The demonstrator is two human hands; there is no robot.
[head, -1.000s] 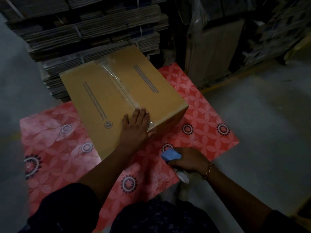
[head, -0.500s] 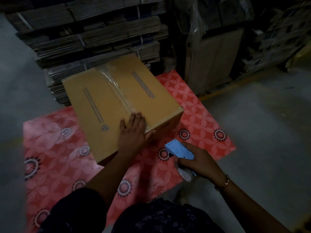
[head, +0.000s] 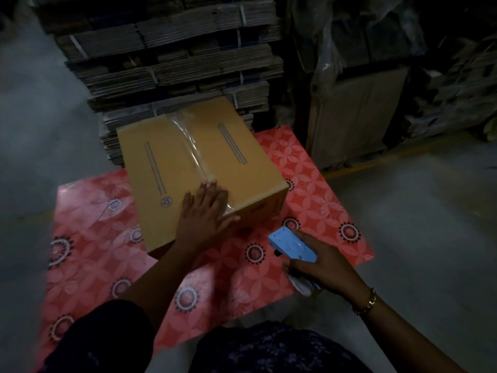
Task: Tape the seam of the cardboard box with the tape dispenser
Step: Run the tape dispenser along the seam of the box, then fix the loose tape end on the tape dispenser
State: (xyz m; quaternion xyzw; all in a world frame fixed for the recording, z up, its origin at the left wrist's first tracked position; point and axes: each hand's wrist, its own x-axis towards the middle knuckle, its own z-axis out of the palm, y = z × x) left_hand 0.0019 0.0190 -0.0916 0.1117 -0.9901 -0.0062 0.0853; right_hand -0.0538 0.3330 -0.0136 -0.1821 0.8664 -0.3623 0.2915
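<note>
A closed brown cardboard box point(head: 166, 168) sits on a red patterned mat. Clear tape point(head: 188, 141) runs along its centre seam from the far edge to the near edge and over it. My left hand point(head: 205, 214) lies flat with fingers spread on the near end of the taped seam, thumb over the box's front edge. My right hand point(head: 320, 262) grips a light blue tape dispenser point(head: 291, 244) just above the mat, to the right of and in front of the box, clear of it.
The red floral mat point(head: 88, 238) lies on a grey concrete floor point(head: 416, 224). Strapped stacks of flattened cardboard point(head: 172, 65) rise right behind the box. A tall carton and plastic-wrapped goods point(head: 355, 109) stand at the back right. My knees fill the bottom edge.
My right hand has lifted the dispenser from low beside my knee up and slightly right, above the mat. The left hand stays pressed on the seam's near end.
</note>
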